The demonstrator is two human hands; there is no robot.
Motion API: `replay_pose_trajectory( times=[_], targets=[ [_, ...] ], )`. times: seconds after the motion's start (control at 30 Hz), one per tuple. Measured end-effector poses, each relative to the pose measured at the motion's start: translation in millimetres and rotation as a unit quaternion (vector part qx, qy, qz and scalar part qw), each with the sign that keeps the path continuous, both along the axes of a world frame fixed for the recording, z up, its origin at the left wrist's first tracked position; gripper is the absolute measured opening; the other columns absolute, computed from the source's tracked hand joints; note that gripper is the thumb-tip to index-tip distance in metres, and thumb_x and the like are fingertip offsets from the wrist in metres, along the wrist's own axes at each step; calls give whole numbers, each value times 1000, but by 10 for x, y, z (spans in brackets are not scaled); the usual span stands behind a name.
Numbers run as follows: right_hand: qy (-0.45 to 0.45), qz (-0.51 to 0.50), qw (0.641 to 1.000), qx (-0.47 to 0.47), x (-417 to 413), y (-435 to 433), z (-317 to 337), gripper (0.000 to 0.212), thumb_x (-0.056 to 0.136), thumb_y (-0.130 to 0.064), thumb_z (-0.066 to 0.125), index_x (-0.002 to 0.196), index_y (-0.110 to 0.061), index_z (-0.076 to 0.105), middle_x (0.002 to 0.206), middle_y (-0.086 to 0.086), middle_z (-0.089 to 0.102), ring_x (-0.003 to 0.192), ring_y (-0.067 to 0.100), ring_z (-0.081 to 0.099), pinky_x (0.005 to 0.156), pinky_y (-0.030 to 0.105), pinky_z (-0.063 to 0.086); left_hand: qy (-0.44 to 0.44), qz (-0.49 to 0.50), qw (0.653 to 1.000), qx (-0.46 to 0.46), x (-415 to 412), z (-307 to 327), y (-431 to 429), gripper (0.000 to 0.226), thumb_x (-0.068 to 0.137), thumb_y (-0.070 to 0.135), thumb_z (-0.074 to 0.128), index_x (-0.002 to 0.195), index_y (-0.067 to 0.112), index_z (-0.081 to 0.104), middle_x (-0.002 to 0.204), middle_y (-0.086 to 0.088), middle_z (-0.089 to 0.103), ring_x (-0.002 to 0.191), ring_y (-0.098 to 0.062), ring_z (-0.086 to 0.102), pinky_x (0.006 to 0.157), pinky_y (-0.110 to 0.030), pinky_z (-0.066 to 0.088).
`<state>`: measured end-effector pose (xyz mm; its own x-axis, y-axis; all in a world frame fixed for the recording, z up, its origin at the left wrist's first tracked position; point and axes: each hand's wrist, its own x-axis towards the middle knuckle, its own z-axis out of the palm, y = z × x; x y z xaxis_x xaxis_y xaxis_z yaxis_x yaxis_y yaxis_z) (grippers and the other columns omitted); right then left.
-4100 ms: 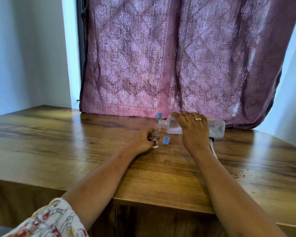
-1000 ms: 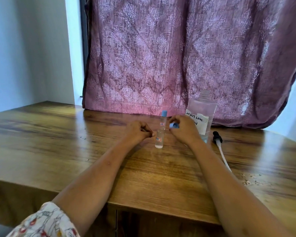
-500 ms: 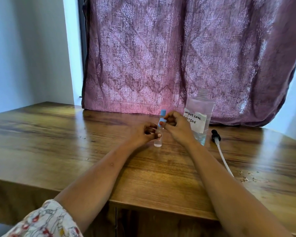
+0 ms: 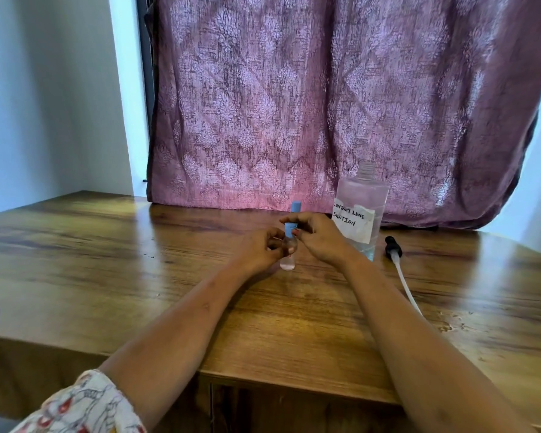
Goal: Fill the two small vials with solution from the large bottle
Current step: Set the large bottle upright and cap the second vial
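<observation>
A small clear vial (image 4: 287, 256) stands on the wooden table (image 4: 113, 276). My left hand (image 4: 260, 250) grips its body. My right hand (image 4: 317, 237) pinches the blue cap (image 4: 289, 229) sitting on the vial's neck. Behind my hands a second vial shows only its blue cap (image 4: 295, 206); its body is hidden. The large clear bottle (image 4: 361, 210) stands upright to the right with its neck uncapped, a white label reading "contact lens solution" on its front and some liquid at its bottom.
A black pump head with a white tube (image 4: 397, 260) lies on the table right of the large bottle. A purple patterned curtain (image 4: 325, 104) hangs behind. Drops of liquid (image 4: 450, 325) mark the table at the right. The table's front edge is near me.
The large bottle, tipped over the vial four seconds ago, now stands upright. My right hand picked up the blue cap and brought it onto the vial held by my left hand.
</observation>
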<state>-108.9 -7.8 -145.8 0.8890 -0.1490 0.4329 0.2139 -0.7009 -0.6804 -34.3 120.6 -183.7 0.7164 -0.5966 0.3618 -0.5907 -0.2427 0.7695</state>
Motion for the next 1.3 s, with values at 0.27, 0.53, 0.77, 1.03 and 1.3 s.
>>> replay_pose_trajectory(
  times=[0.27,0.53,0.77,1.03,1.3],
  targets=[
    [-41,-88,995,-12,-4,57,-3,35,75,-11,76,108,-6,62,103,8,67,90,15,62,71,10,45,-24,20,999,9,12,-2,2,36,80,30,71,111,14,63,97,-3,73,88,-11,65,74,-22,47],
    [29,34,994,100,-86,75,-21,76,75,2,72,140,-14,36,140,11,47,127,22,47,98,28,44,-37,37,998,31,50,-2,-10,37,80,27,71,113,13,62,101,-4,71,90,-14,65,80,-29,49],
    [-70,-144,940,301,-85,-12,68,16,83,-10,63,98,-10,60,85,14,68,67,21,64,66,35,55,-28,50,998,35,76,-19,-20,36,76,31,74,108,17,63,98,-2,73,93,-15,67,89,-38,52],
    [-11,24,973,227,9,164,-5,34,95,-4,45,125,-16,54,125,0,56,117,10,51,81,15,48,-36,38,998,34,86,-23,-12,36,78,34,73,107,15,62,98,-5,73,92,-15,68,87,-38,53],
    [-130,-111,934,315,-89,88,90,13,95,-9,45,94,-14,57,87,8,68,59,21,63,47,22,52,-35,43,998,29,93,-28,-31,34,79,30,73,107,14,62,99,-3,72,92,-14,67,83,-30,51]
  ],
)
